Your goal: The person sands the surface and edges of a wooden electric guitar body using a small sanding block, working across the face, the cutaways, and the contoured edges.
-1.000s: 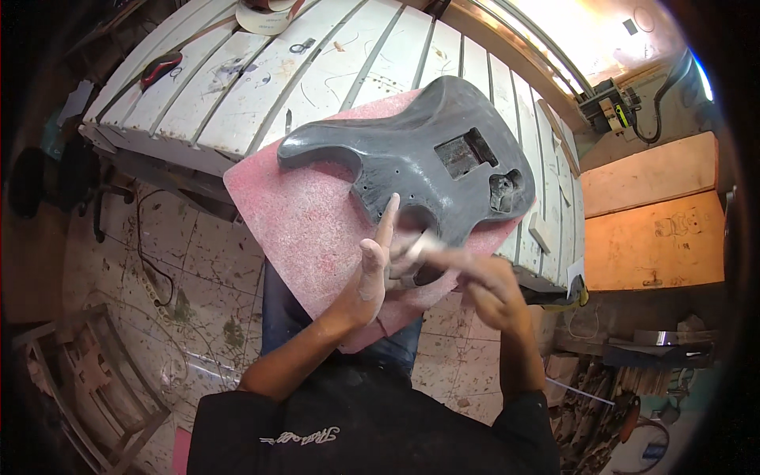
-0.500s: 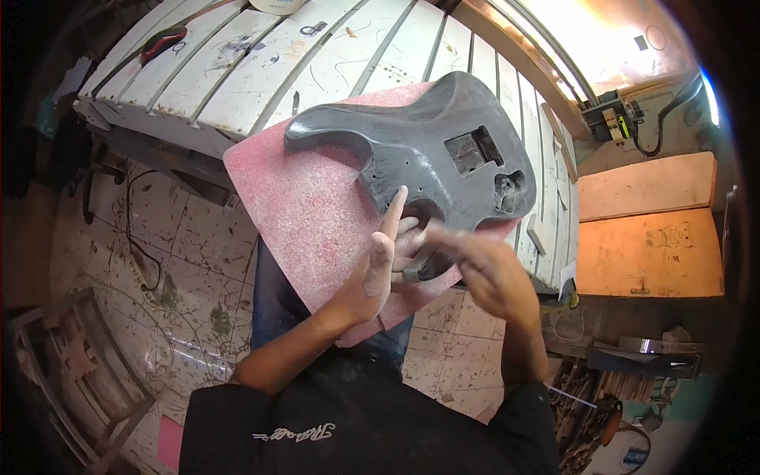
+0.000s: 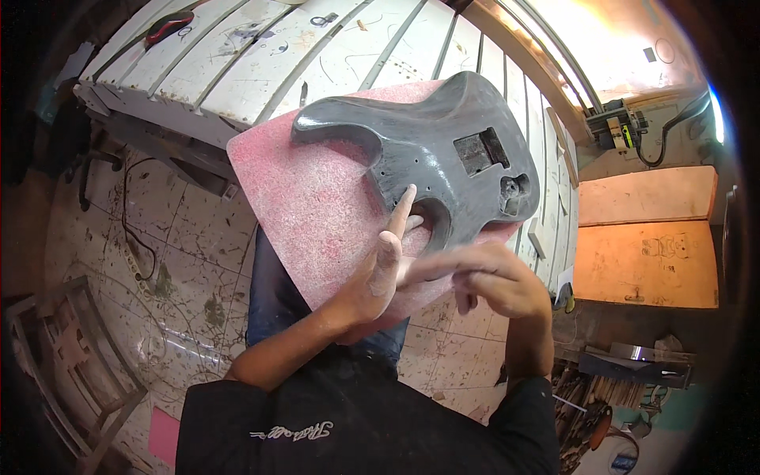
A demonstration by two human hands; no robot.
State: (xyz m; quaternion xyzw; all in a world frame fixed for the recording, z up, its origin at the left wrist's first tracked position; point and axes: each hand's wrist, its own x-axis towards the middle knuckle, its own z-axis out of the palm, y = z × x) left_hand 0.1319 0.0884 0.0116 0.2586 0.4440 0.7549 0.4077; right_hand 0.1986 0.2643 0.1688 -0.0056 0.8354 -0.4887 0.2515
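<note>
Grey guitar body [image 3: 431,150] rests on a pink mat [image 3: 317,206], probably for protection from the table [image 3: 340,55]; our left hand [image 3: 381,267], thumb and forefinger apart, seems to steady it; for our blurred right hand [image 3: 492,273], we cannot tell.

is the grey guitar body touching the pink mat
Touching: the head view shows the guitar body lying on the pink mat, with no visible gap.

Workshop, stained slatted bench [image 3: 340,59], stacked wood strips [image 3: 621,393], scuffed guitar body [image 3: 423,146], spattered tiled floor [image 3: 198,261]
</note>
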